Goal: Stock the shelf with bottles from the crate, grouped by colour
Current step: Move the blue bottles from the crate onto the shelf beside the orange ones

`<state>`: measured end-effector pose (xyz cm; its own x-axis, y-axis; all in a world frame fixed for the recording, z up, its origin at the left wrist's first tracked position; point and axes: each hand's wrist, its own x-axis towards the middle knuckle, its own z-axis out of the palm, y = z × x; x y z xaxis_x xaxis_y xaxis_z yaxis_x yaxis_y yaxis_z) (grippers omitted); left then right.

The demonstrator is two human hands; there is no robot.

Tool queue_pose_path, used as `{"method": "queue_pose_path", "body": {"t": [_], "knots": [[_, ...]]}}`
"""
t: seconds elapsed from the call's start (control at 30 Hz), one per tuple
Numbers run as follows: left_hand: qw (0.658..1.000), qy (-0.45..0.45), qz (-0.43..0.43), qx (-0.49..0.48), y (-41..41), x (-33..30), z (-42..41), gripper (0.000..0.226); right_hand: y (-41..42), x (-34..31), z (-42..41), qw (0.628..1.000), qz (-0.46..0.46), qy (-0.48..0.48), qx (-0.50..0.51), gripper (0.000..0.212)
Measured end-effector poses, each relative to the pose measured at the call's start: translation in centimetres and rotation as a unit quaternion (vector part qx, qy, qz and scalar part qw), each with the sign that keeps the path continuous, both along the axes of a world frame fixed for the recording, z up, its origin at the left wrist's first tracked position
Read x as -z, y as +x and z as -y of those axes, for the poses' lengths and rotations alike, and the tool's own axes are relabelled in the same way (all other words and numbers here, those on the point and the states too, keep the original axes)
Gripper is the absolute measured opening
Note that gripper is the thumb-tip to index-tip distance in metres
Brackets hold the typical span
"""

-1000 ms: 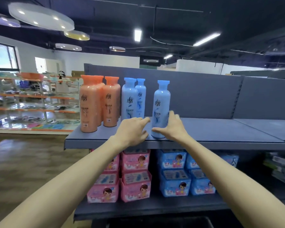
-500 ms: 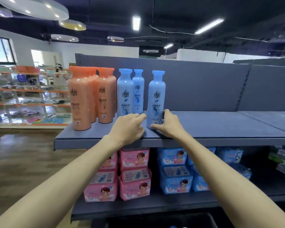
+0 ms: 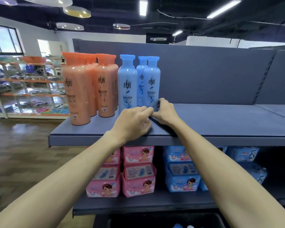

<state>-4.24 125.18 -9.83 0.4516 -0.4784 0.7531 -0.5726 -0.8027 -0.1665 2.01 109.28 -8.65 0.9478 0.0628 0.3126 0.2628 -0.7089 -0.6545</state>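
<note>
**Both hands at the foot of a blue bottle on the shop shelf**

Nearest the camera, two bare forearms reach up and forward from the lower corners of the view. Between them, at the bottom edge, the dark rim of a crate (image 3: 163, 217) shows, with a glimpse of blue and white inside it, too little to identify. Above it, the lower shelf (image 3: 138, 205) carries stacked pink packs (image 3: 138, 171) on the left and blue packs (image 3: 181, 173) on the right, each printed with a cartoon child.

On the grey upper shelf (image 3: 220, 122) the two hands meet at the base of the rightmost blue bottle (image 3: 152, 83). The left hand (image 3: 132, 122) has its fingers curled, the tips at the bottle's foot; whether they actually hold it cannot be told. The right hand (image 3: 165, 111) curls round the bottle's lower right side, gripping it. The bottle stands upright, its base hidden behind the fingers.

Just beside it to the left stands another blue bottle at the front (image 3: 127, 83), and a third blue bottle (image 3: 141, 74) stands between and behind the two. Further left, a cluster of orange bottles (image 3: 79, 88) stands upright, the nearest at the shelf's left end. The blue and orange groups are side by side, close together.

Behind the bottles rises the shelf's grey back panel (image 3: 204, 71). Beyond, on the left, are orange-trimmed display racks (image 3: 28, 89), a wooden floor (image 3: 20, 145) and a window (image 3: 3, 40), under a dark ceiling with strip lights (image 3: 143, 7).
</note>
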Motion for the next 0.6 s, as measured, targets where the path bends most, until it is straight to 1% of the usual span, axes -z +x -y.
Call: {"method": "queue_pose_path", "body": {"t": [0.13, 0.27, 0.43, 0.53, 0.6], "knots": [[0.999, -0.023, 0.021, -0.008, 0.7, 0.1, 0.1, 0.024, 1.7, 0.1, -0.7, 1.0, 0.003, -0.002, 0.006, 0.056], [0.998, -0.063, 0.012, -0.011, 1.0, 0.1, 0.2, 0.022, 3.2, -0.2, -1.3, 1.0, -0.019, -0.006, 0.0, 0.054], [0.998, -0.067, 0.017, -0.004, 1.1, 0.2, 0.2, 0.021, 3.9, -0.3, -1.9, 0.999, -0.037, -0.02, 0.003, 0.048], [0.997, -0.071, 0.019, -0.007, 1.2, 0.3, 0.2, 0.018, 3.9, -0.5, -2.3, 0.999, -0.041, -0.024, -0.001, 0.055], [0.997, -0.075, 0.021, -0.007, 1.3, 0.3, 0.2, 0.017, 4.1, -0.5, -2.4, 0.999, -0.042, -0.021, -0.003, 0.053]]}}
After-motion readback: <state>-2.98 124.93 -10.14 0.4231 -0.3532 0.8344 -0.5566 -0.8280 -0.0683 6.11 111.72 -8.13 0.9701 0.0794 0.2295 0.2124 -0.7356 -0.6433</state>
